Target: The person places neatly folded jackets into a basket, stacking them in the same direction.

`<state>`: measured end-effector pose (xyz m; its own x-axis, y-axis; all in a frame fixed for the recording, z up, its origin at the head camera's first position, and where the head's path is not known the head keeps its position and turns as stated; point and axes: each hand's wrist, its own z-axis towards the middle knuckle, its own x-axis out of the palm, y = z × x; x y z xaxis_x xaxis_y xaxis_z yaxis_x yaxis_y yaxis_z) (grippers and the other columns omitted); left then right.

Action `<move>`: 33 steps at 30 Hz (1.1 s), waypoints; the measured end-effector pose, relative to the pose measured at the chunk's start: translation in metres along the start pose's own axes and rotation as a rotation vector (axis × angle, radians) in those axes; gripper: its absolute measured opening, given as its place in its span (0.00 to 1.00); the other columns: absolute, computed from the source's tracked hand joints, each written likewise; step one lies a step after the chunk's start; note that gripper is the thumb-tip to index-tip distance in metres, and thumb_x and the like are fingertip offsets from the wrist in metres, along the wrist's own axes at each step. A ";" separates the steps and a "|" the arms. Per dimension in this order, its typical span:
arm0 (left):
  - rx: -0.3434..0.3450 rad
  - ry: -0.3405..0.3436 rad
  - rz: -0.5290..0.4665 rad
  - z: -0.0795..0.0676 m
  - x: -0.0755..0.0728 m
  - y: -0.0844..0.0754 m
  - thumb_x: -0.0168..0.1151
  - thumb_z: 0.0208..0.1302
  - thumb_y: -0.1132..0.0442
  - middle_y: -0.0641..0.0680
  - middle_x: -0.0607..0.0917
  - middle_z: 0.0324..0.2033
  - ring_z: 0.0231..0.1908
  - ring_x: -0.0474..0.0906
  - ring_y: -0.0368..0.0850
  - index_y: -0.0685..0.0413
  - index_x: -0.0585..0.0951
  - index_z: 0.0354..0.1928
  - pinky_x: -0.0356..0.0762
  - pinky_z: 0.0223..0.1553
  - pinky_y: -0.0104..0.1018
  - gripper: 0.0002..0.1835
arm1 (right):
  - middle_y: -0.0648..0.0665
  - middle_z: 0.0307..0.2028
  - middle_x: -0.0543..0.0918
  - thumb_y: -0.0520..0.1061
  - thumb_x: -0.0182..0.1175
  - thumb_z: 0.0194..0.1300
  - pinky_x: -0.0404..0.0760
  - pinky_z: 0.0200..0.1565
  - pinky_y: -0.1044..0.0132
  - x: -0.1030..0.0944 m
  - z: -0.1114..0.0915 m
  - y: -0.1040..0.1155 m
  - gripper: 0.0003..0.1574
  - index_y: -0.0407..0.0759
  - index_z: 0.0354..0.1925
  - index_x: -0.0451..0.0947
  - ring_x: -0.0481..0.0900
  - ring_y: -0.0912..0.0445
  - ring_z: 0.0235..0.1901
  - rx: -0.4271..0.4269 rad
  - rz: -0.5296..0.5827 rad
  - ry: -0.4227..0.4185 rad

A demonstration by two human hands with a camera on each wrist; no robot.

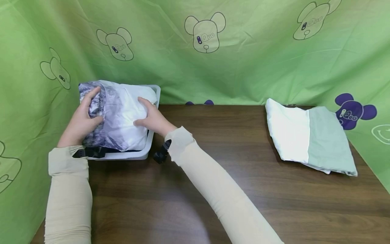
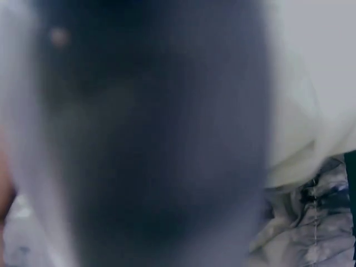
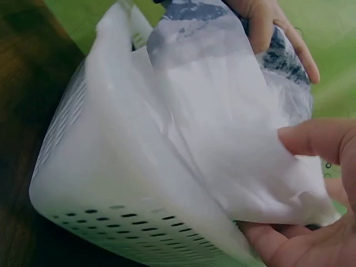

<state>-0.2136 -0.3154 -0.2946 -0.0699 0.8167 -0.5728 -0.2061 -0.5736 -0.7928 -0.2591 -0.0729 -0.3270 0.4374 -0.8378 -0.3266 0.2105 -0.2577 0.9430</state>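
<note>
A folded white cloth with a grey-blue print (image 1: 126,112) sits at the top of a white plastic basket (image 1: 141,154). My left hand (image 1: 80,118) holds its printed left side, thumb on top and fingers toward the far edge. On the opposite side my right hand (image 1: 155,118) grips the white part. The right wrist view shows my right thumb (image 3: 317,139) on the upper face of the cloth (image 3: 222,128) and other fingers under its edge. A blurred dark shape covers most of the left wrist view, hiding the left hand's grip there.
To the right on the brown wooden table (image 1: 213,142) lies another folded cloth, white and pale green (image 1: 329,139). A green curtain with bear-head drawings (image 1: 243,67) hangs behind the table and along the left side. The basket stands close to that left corner.
</note>
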 end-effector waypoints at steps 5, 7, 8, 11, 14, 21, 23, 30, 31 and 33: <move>-0.035 0.062 0.033 0.004 0.003 0.007 0.55 0.55 0.82 0.50 0.46 0.81 0.77 0.41 0.60 0.34 0.47 0.82 0.64 0.63 0.54 0.57 | 0.36 0.75 0.58 0.37 0.69 0.61 0.71 0.63 0.63 0.003 -0.003 -0.003 0.55 0.46 0.80 0.53 0.56 0.48 0.74 0.055 -0.115 -0.033; -0.051 0.098 0.037 0.004 0.005 0.009 0.54 0.56 0.82 0.51 0.45 0.81 0.77 0.41 0.61 0.34 0.45 0.82 0.66 0.59 0.51 0.57 | 0.34 0.76 0.55 0.38 0.69 0.61 0.73 0.61 0.63 0.005 -0.004 -0.003 0.55 0.45 0.80 0.53 0.54 0.47 0.76 0.081 -0.150 -0.043; -0.051 0.113 0.032 0.005 0.006 0.010 0.54 0.55 0.83 0.52 0.44 0.81 0.77 0.40 0.62 0.36 0.45 0.82 0.65 0.61 0.54 0.57 | 0.33 0.76 0.54 0.38 0.69 0.61 0.74 0.61 0.62 0.006 -0.005 -0.003 0.55 0.45 0.80 0.53 0.53 0.46 0.76 0.089 -0.165 -0.044; -0.052 0.149 0.027 0.006 0.008 0.013 0.53 0.55 0.84 0.56 0.42 0.81 0.76 0.39 0.66 0.41 0.43 0.82 0.67 0.61 0.54 0.57 | 0.30 0.77 0.49 0.39 0.69 0.62 0.75 0.60 0.62 0.009 -0.009 -0.001 0.55 0.43 0.80 0.52 0.56 0.45 0.75 0.106 -0.215 -0.040; -0.038 0.166 0.031 0.007 0.009 0.015 0.53 0.55 0.84 0.59 0.41 0.80 0.76 0.39 0.68 0.45 0.42 0.82 0.70 0.60 0.49 0.56 | 0.28 0.77 0.48 0.39 0.68 0.63 0.76 0.58 0.64 0.012 -0.015 0.003 0.54 0.41 0.80 0.51 0.62 0.44 0.73 0.088 -0.292 -0.028; -0.050 0.228 0.036 0.012 0.013 0.017 0.53 0.54 0.84 0.62 0.37 0.80 0.74 0.43 0.70 0.47 0.38 0.82 0.73 0.46 0.32 0.58 | 0.28 0.77 0.48 0.41 0.67 0.64 0.78 0.46 0.70 0.020 -0.024 0.005 0.55 0.39 0.80 0.48 0.80 0.46 0.58 0.073 -0.454 -0.023; -0.061 0.242 0.032 0.014 0.015 0.018 0.53 0.53 0.84 0.63 0.34 0.79 0.74 0.42 0.72 0.47 0.35 0.82 0.74 0.57 0.45 0.59 | 0.29 0.77 0.48 0.41 0.66 0.65 0.78 0.38 0.71 0.022 -0.026 0.005 0.55 0.39 0.80 0.48 0.85 0.48 0.46 0.077 -0.485 -0.020; -0.146 0.269 0.024 0.019 0.017 0.018 0.53 0.55 0.82 0.66 0.21 0.75 0.74 0.22 0.69 0.51 0.20 0.77 0.28 0.73 0.63 0.62 | 0.31 0.73 0.59 0.41 0.64 0.65 0.76 0.40 0.72 0.027 -0.032 0.007 0.49 0.35 0.77 0.54 0.79 0.49 0.55 0.049 -0.600 -0.024; -0.165 0.274 0.024 0.019 0.017 0.018 0.53 0.56 0.81 0.67 0.21 0.75 0.74 0.21 0.69 0.52 0.19 0.76 0.27 0.73 0.62 0.62 | 0.31 0.72 0.62 0.41 0.64 0.65 0.77 0.42 0.72 0.027 -0.033 0.007 0.47 0.35 0.77 0.56 0.78 0.50 0.58 0.042 -0.615 -0.022; -0.207 0.288 0.026 0.020 0.017 0.018 0.54 0.59 0.79 0.68 0.20 0.74 0.74 0.20 0.68 0.53 0.17 0.75 0.26 0.73 0.60 0.61 | 0.32 0.68 0.67 0.41 0.64 0.66 0.77 0.47 0.71 0.028 -0.035 0.006 0.43 0.34 0.74 0.61 0.76 0.50 0.58 0.017 -0.652 -0.010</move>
<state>-0.2382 -0.3110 -0.3144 0.2112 0.7673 -0.6055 -0.0033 -0.6189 -0.7855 -0.2153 -0.0809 -0.3323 0.2162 -0.5119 -0.8314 0.4162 -0.7220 0.5528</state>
